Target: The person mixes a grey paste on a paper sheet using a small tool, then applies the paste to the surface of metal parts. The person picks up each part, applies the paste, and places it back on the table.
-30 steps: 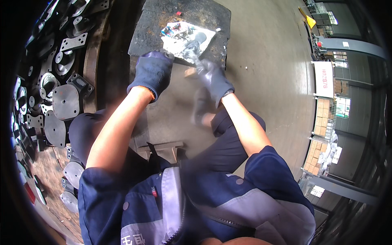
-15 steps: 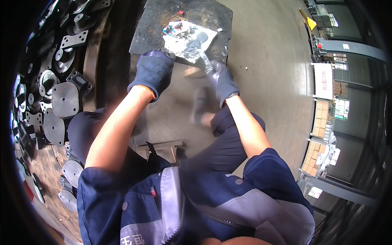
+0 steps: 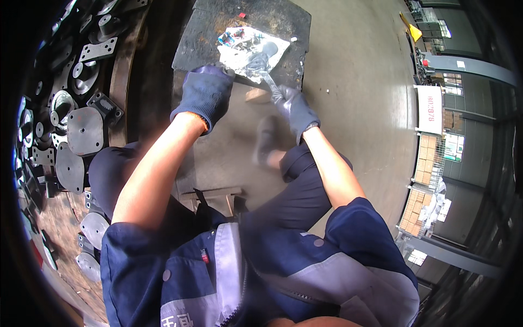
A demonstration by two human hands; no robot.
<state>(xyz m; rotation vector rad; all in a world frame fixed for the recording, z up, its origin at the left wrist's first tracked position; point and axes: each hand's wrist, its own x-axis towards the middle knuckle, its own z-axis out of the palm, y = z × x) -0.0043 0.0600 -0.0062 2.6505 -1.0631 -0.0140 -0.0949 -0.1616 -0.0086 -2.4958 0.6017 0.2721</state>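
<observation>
My left hand (image 3: 206,94), in a dark blue knit glove, is closed at the near left edge of a dark work block (image 3: 188,54). Whatever its fingers grip is hidden, though something small and dark shows at their tips. A gloved fist, my right hand (image 3: 296,109), holds a flat, narrow spatula (image 3: 270,83) smeared with grey. The tool's far end rests in grey paste (image 3: 258,64) on a crumpled white sheet (image 3: 229,56). Beside that paste lies a rounder grey patch (image 3: 269,49). Small red-and-blue crumpled pieces (image 3: 226,38) sit on the sheet's far left part.
Many grey metal plates (image 3: 85,131) and flanged parts lie on a wooden pallet (image 3: 121,82) at left. A small wooden piece (image 3: 257,96) is below the block's near edge. Stacked cartons (image 3: 426,158) and a white sign (image 3: 429,109) stand far right.
My right hand has shifted slightly down, and the spatula is drawn a little nearer through the paste. The left hand stays almost in place.
</observation>
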